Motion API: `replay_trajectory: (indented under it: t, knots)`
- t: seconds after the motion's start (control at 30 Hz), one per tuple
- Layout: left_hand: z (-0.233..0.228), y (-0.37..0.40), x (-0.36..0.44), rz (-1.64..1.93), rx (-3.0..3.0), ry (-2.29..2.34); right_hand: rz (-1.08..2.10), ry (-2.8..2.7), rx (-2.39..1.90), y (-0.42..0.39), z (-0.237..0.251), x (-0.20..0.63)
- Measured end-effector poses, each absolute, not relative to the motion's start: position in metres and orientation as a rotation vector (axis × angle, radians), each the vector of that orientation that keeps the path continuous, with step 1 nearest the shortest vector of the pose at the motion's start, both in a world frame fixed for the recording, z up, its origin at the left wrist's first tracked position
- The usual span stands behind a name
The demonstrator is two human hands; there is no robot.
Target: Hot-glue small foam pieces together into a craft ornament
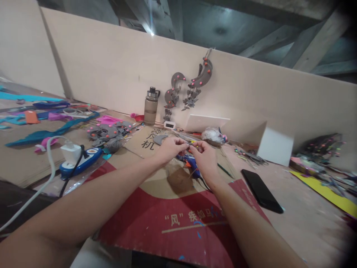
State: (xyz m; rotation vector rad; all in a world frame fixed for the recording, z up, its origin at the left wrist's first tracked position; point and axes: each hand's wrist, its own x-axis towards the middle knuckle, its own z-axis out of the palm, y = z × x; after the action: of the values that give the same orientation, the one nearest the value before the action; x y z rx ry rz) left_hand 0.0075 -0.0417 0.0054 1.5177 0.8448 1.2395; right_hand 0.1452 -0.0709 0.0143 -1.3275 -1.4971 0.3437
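Forearms: both reach forward from the bottom edge over a red printed cardboard sheet [192, 223]; they converge at the middle of the view
Left hand [170, 148]: fingers pinched closed on one end of a small thin piece [190, 147], too small to identify
Right hand [205, 154]: fingers pinched closed on the other end of the same piece; the two hands nearly touch
Small piece: held just above the cardboard, between the two sets of fingertips
Blue glue gun [192, 163]: lies on the cardboard directly under the hands; partly hidden by the right hand
Black phone [261, 190]: flat on the table, right of the right wrist, well apart from it
Power strip [80, 160]: left of the left forearm; white adapter and cables plugged in
Water bottle [151, 106]: upright against the back board, beyond the hands
Grey felt ornament [192, 87]: hangs on the board; pink dots on it
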Motion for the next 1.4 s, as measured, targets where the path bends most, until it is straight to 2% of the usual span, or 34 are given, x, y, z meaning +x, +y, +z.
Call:
replay_trajectory:
  t: [0.4,0.73,1.4]
  knots:
    - [0.013,-0.046,0.002,1.254,1.929,1.108,0.275,-1.623,-1.302,-0.072,0.015,0.145]
    - [0.017,-0.039,-0.005,1.008,1.327,0.621,0.606,-1.540,-1.262,-0.057,0.015,0.158]
    - [0.015,-0.041,-0.002,1.151,1.607,0.963,0.671,-1.638,-1.269,-0.064,0.016,0.153]
